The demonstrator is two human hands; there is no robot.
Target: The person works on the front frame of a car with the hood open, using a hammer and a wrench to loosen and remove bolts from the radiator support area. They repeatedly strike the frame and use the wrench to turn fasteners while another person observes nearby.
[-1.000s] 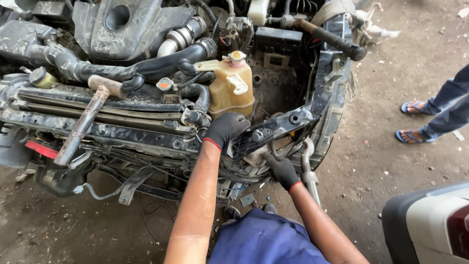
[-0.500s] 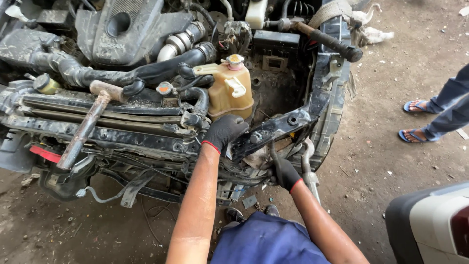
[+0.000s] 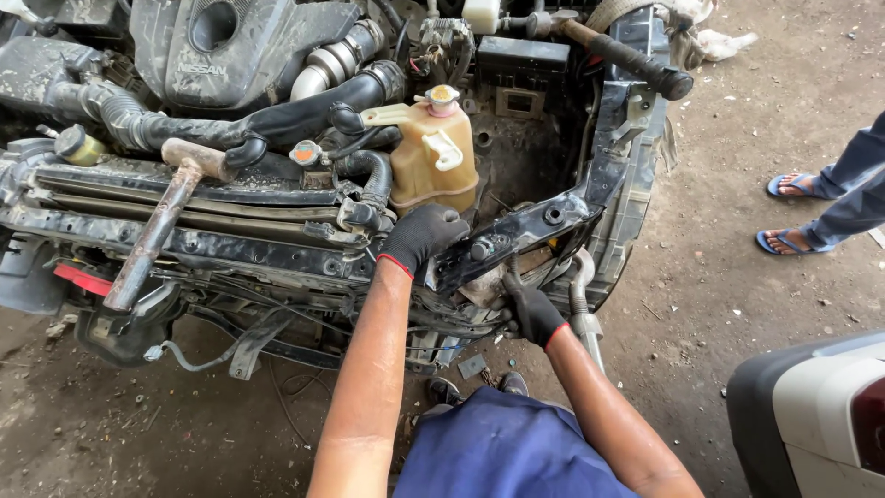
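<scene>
Dirt ground surrounds the stripped car front. Our left hand (image 3: 419, 235) has stayed clamped on the black crossmember (image 3: 516, 242), just below the coolant tank (image 3: 433, 157); our right hand (image 3: 530, 309) has shifted slightly underneath, fingers closed on parts there, so work continues.

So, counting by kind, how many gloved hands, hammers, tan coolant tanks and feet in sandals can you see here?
Gloved hands: 2, left hand and right hand, both on the bent black frame bar
Hammers: 1, hammer
Tan tanks: 1, tank
Sandalled feet: 2, near foot and far foot
Total: 6
</scene>
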